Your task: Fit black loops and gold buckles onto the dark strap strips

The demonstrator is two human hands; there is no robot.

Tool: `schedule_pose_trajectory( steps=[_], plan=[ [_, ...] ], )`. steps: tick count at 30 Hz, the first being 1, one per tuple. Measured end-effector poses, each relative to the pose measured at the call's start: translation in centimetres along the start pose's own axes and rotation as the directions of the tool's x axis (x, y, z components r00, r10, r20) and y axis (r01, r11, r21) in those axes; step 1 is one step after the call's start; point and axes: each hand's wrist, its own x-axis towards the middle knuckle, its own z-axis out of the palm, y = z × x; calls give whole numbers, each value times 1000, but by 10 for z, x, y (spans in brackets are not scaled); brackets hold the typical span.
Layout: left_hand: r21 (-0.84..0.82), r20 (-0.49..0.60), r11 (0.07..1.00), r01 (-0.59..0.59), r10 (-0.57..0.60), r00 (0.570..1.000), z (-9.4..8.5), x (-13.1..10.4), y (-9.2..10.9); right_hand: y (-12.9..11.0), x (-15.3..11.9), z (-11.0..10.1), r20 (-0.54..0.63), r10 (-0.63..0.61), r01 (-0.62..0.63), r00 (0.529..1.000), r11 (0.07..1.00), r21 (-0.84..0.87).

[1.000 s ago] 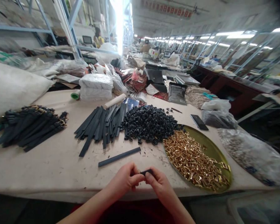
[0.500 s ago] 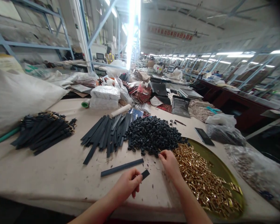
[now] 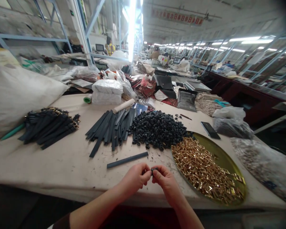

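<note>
My left hand (image 3: pixel 136 177) and my right hand (image 3: pixel 166 179) meet over the front of the table, fingertips almost touching. Between them shows a small black loop (image 3: pixel 153 170), pinched by the right thumb and fingers. The left fingers are closed on a black strap, nearly all of it hidden by the hand. Just beyond, one black strap (image 3: pixel 127 160) lies alone on the cloth. Farther back are a fanned pile of black straps (image 3: pixel 108 128) and a heap of black loops (image 3: pixel 159 128). Gold buckles (image 3: pixel 205 168) fill much of a round tray (image 3: pixel 238 173) to the right.
Straps with gold buckles (image 3: pixel 50 127) are bunched at the left beside a large white sack (image 3: pixel 21 92). A phone (image 3: pixel 210 130) and plastic bags (image 3: pixel 231 122) lie at the right. Wrapped packs (image 3: pixel 107 90) and leather pieces crowd the table's back.
My right hand has come from the loop heap toward me, bringing a black loop to my left hand. The strap end that stuck out of my left hand is now mostly hidden.
</note>
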Motion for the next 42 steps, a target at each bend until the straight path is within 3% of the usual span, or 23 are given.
schedule_pose_trajectory(
  steps=[4,8,13,15,20,23,26,28,30,32,34,38,42],
  plan=[
    [-120,95,992,-30,41,995,-4,-11,5,2,-7,2,-52,22,-18,998,997,70],
    [-143,61,989,-42,51,997,-4,-13,4,-2,-18,10,-21,20,-15,1000,974,226],
    [-144,83,989,-20,33,996,-1,-12,1,0,-24,16,39,136,-141,990,932,334],
    [-67,61,997,-24,28,998,-3,-13,0,3,-24,16,99,167,-190,981,933,307],
    [309,-84,951,20,7,996,-12,-17,-3,6,-25,15,223,253,-318,941,885,341],
    [360,-84,931,64,-36,996,-15,-19,-1,6,-26,15,223,281,-346,934,868,357],
    [264,-7,964,22,-21,1000,-15,-22,5,6,-24,15,147,177,-210,973,946,246],
    [174,26,985,1,-6,1000,-15,-25,8,9,-20,13,10,52,-53,999,997,58],
    [112,32,994,5,-9,999,-16,-27,11,12,-16,10,-151,-90,62,984,981,-183],
    [53,61,999,10,-14,998,-18,-28,12,15,-14,8,-240,-191,98,952,931,-351],
    [20,117,1000,-7,4,993,-19,-28,11,17,-15,6,-206,-183,86,961,909,-408],
    [22,222,1000,-13,8,975,-14,-26,4,19,-21,5,-28,-86,63,996,879,-472],
    [-31,265,999,45,-35,964,-7,-22,-4,24,-29,7,-63,-218,128,974,757,-641]
  ],
)
